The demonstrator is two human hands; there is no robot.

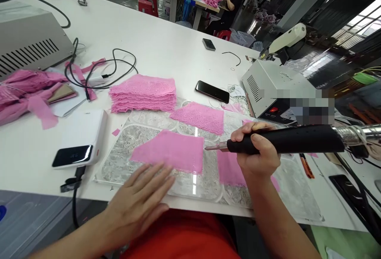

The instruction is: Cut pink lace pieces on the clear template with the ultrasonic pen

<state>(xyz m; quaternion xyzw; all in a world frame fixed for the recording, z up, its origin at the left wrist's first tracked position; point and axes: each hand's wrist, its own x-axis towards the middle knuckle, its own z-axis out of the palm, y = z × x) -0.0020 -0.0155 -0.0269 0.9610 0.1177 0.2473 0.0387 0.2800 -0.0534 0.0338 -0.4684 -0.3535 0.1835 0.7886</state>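
My left hand (143, 195) lies flat, fingers stretched, its fingertips at the lower edge of a pink fabric piece (175, 151) on a marbled, clear-surfaced mat (119, 167). Closed around a black-handled tool with a pointed metal tip (285, 140), my right hand (258, 151) is above the mat. The tip points left, close to the fabric's right edge; I cannot tell whether it touches. A second pink piece (229, 167) is partly hidden beneath the tool and right hand. Behind them lies a pink lace piece (199, 116), beside a stack of pink lace (144, 93).
A power bank (80, 140) with a cable stands left, near pink scraps (29, 88) and a grey vented box (29, 36). Two phones, one black (212, 91), lie behind the mat. A control box (276, 84) and orange cutter (306, 166) are right. A person sits far back.
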